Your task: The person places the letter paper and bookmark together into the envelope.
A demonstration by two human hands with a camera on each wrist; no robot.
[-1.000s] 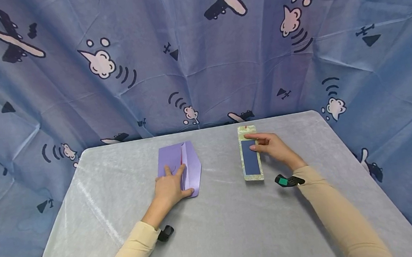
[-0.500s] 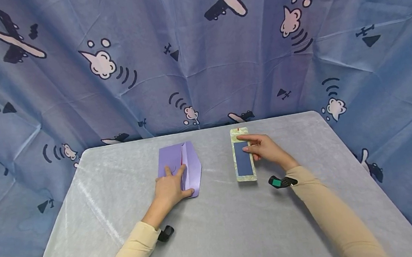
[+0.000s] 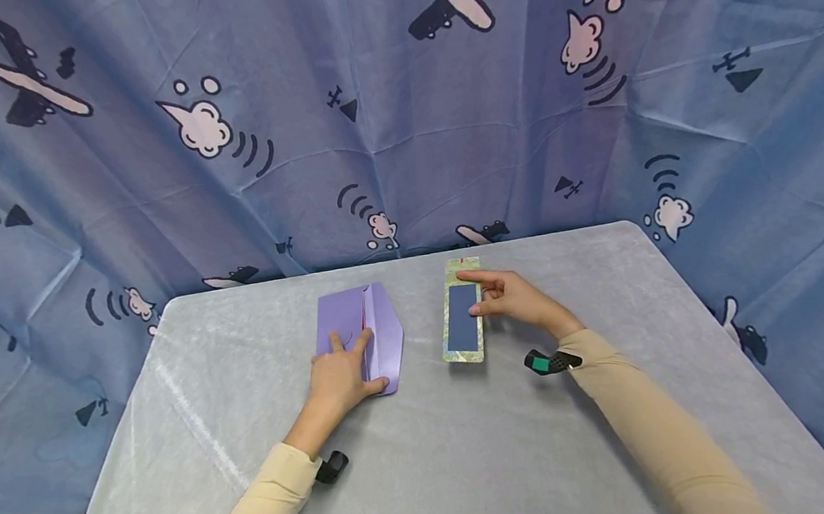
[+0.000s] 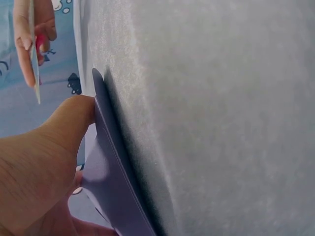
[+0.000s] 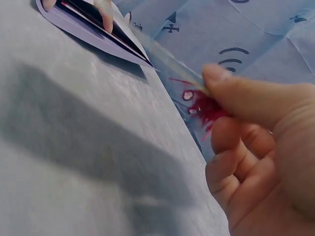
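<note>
A purple envelope (image 3: 388, 336) lies on the table with its flap folded out to the right and its mouth slightly parted. My left hand (image 3: 336, 378) rests on it with fingers spread and the thumb on the flap, as the left wrist view also shows. Between thumb and fingers, my right hand (image 3: 526, 302) pinches a bookmark (image 3: 462, 323), a narrow yellow-green card with a dark blue panel. It hangs above the table, right of the envelope. A red tassel (image 5: 209, 109) shows behind the card in the right wrist view. Something red shows inside the envelope's mouth.
The table (image 3: 434, 464) has a pale grey cloth cover, and its back edge lies just beyond the envelope and bookmark. Behind it hangs a blue curtain (image 3: 395, 99) printed with planes and clouds. Both wrists wear black camera straps.
My right hand has carried the bookmark leftward, nearer the envelope, and the card's lower end has swung slightly left. My left hand and the envelope have stayed still.
</note>
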